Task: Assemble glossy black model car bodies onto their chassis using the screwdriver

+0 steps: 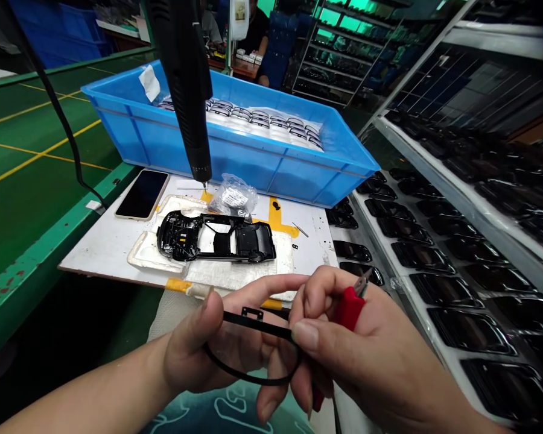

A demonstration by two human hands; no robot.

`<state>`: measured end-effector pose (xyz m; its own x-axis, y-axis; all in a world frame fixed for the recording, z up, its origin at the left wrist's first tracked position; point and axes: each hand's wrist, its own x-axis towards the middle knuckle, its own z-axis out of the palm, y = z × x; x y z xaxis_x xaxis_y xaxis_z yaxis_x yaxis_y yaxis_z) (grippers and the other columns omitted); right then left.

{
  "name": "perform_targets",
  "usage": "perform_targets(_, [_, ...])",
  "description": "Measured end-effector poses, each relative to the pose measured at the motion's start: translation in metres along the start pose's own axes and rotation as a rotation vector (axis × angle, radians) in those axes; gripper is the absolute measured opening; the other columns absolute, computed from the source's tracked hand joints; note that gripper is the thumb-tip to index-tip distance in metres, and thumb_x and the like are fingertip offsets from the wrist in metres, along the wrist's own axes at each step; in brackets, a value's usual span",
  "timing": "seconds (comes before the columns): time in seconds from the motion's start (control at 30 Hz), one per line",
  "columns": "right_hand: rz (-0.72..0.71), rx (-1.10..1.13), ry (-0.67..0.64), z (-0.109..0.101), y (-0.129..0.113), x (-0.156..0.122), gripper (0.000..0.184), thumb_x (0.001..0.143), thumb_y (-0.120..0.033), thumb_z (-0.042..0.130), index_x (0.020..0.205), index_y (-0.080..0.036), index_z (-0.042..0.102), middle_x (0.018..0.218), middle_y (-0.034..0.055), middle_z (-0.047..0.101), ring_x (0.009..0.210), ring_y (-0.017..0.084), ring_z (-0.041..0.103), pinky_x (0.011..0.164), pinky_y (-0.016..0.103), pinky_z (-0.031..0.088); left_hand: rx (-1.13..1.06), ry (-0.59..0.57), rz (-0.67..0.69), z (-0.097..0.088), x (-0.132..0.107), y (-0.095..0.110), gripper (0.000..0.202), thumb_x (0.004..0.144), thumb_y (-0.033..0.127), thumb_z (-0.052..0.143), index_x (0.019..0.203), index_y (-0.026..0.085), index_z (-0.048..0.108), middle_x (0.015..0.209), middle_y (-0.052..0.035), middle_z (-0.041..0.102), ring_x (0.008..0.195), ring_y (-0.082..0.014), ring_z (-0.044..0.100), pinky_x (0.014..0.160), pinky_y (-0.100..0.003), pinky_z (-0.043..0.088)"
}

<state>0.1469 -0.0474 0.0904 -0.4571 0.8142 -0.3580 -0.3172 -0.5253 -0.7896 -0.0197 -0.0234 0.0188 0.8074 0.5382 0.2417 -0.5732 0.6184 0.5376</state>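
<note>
The right hand (344, 346) is pinching one end of a thin black plastic strip (257, 322) and clasping red-handled side cutters (349, 308), while the left hand (208, 346) is cradling the strip crosswise, just off the near edge of the white work board (117, 265).

The left forearm (81, 392) and right forearm (434, 404) reach in bare from below, bringing both hands close together. The left hand (212, 349) sits turned inward, thumb (208, 307) raised, index finger (262, 289) stretched toward the other hand. The right hand (357, 355) is curled tightly, its thumb (308, 334) pushed forward, fingers bent under.
</note>
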Motion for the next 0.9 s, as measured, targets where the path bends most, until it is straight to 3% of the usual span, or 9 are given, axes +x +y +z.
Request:
perform_targets(0.3, [-0.003,-0.025,0.067,-0.003,0.001,0.002,0.032,0.090,-0.032,0.074,0.085,-0.019,0.045,0.059,-0.0013,0.070,0.053,0.013,0.071,0.042,0.009,0.037,-0.039,0.041,-0.039,-0.002,-0.001,-0.002,0.093,0.077,0.089,0.050,0.145,0.026,0.049,0.080,-0.0063,0.072,0.042,-0.0131,0.050,0.048,-0.025,0.040])
perform_targets(0.43, [0.011,-0.025,0.062,-0.002,0.000,0.003,0.035,0.089,-0.033,0.076,0.085,-0.019,0.044,0.062,-0.0025,0.069,0.054,0.015,0.072,0.039,0.009,0.032,-0.035,0.037,-0.016,-0.002,0.000,-0.002,0.089,0.079,0.085,0.054,0.145,0.025,0.051,0.083,-0.0055,0.074,0.046,-0.0106,0.057,0.053,-0.023,0.046])
perform_targets(0.53, [0.009,-0.028,0.111,-0.003,0.001,0.002,0.036,0.088,-0.030,0.077,0.083,-0.018,0.043,0.071,-0.0026,0.070,0.053,0.013,0.072,0.040,0.009,0.035,-0.054,0.045,0.016,-0.005,0.000,-0.007,0.088,0.086,0.083,0.046,0.147,0.019,0.050,0.089,-0.0028,0.076,0.053,-0.0076,0.064,0.057,-0.017,0.050])
perform_targets(0.7, [0.000,0.010,0.100,-0.004,0.001,0.000,0.034,0.087,-0.026,0.076,0.084,-0.017,0.044,0.087,0.0014,0.073,0.054,0.013,0.072,0.040,0.011,0.039,-0.218,-0.022,0.084,-0.011,0.001,-0.014,0.093,0.089,0.080,0.045,0.149,0.009,0.044,0.090,-0.0149,0.075,0.050,-0.0098,0.061,0.051,-0.018,0.049])
perform_targets(0.77, [-0.003,0.027,0.090,-0.004,0.001,0.001,0.033,0.087,-0.024,0.076,0.083,-0.017,0.043,0.098,0.0030,0.074,0.055,0.013,0.072,0.040,0.011,0.040,-0.222,-0.017,0.069,-0.011,0.002,-0.014,0.091,0.090,0.079,0.046,0.149,0.010,0.044,0.090,-0.0158,0.074,0.049,-0.0114,0.058,0.048,-0.019,0.045])
perform_targets(0.9, [0.025,0.035,0.071,-0.004,0.001,0.003,0.035,0.087,-0.029,0.077,0.085,-0.018,0.044,0.077,-0.0023,0.071,0.056,0.014,0.073,0.040,0.009,0.035,-0.176,-0.013,0.035,-0.011,0.002,-0.010,0.091,0.087,0.081,0.047,0.149,0.014,0.045,0.086,-0.0112,0.072,0.048,-0.0117,0.054,0.049,-0.021,0.042])
